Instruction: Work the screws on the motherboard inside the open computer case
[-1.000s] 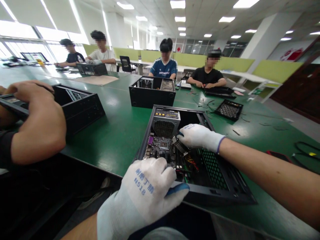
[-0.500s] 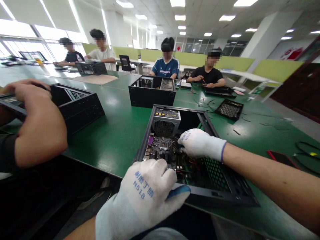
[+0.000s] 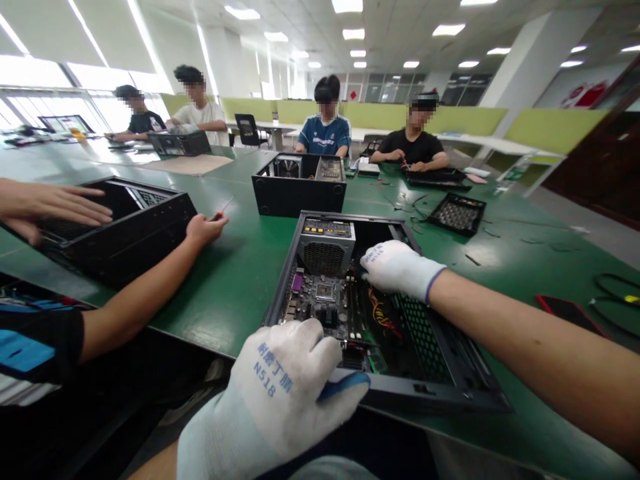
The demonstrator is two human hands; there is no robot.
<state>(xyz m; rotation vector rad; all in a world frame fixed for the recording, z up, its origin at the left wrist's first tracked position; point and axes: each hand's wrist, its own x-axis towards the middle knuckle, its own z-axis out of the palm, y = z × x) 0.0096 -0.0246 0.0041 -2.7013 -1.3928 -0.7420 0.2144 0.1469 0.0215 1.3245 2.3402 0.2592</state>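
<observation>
An open black computer case [image 3: 465,373] lies on the green table [image 3: 240,267] in front of me, with a motherboard [image 3: 320,303] and a grey power supply [image 3: 325,243] inside. My left hand [image 3: 285,393], in a white glove, grips the case's near edge with its fingers curled over it. My right hand [image 3: 395,267], also gloved, reaches into the case beside the power supply; its fingers are bent down toward the board and I cannot make out what they touch. Coloured wires [image 3: 380,313] lie just below that hand.
A co-worker's arm [image 3: 145,293] at my left holds a small screwdriver [image 3: 220,212] next to another black case [image 3: 125,227]. A third case [image 3: 300,183] stands beyond mine. A black perforated panel [image 3: 457,215] and cables [image 3: 610,300] lie at the right. Several people sit across the table.
My right hand has moved up from the memory slots toward the power supply. The co-worker's arm has come off the left case and stretched out with a screwdriver; their other hand now lies flat.
</observation>
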